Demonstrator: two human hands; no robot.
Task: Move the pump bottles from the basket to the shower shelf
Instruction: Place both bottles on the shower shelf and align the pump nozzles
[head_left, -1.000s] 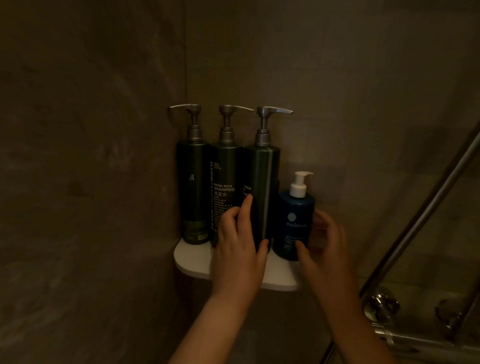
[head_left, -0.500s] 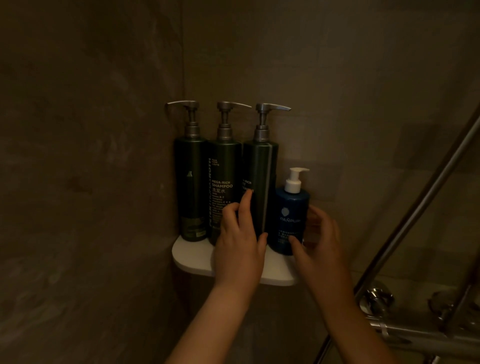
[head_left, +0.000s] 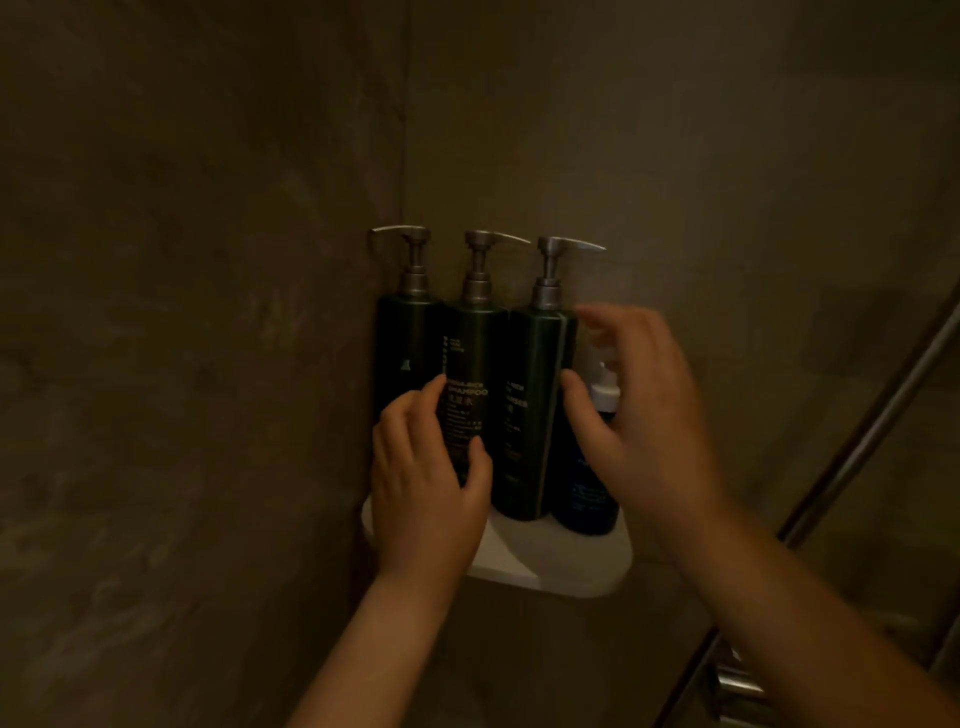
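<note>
Both hands have shifted since a moment ago. The left hand (head_left: 426, 499) has slid from the right green bottle (head_left: 535, 395) toward 9 o'clock and now rests on the middle green bottle (head_left: 475, 358). The right hand (head_left: 649, 421) has let go of the low body of the blue bottle (head_left: 587, 499) and risen toward 12 o'clock, level with that bottle's white pump.

All four bottles stand upright on the white shelf (head_left: 561, 566). The left green bottle (head_left: 402, 353) is tucked into the wall corner, and the blue one is at the 3 o'clock end of the row. That suggests the moving is done and this is only a last straightening of the row.

The left fingers (head_left: 434, 387) lie spread on the front of the middle bottle. The forefinger sits near the seam with the left bottle and the thumb is lower, at about 4 o'clock from it. They press on the bottle and do not wrap it.

The right fingers (head_left: 613, 322) are apart in an open curve and blurred. The thumb touches the 3 o'clock edge of the right green bottle, and the white pump shows just beside the thumb, in the gap of the curve. They seem clamped on nothing.
</note>
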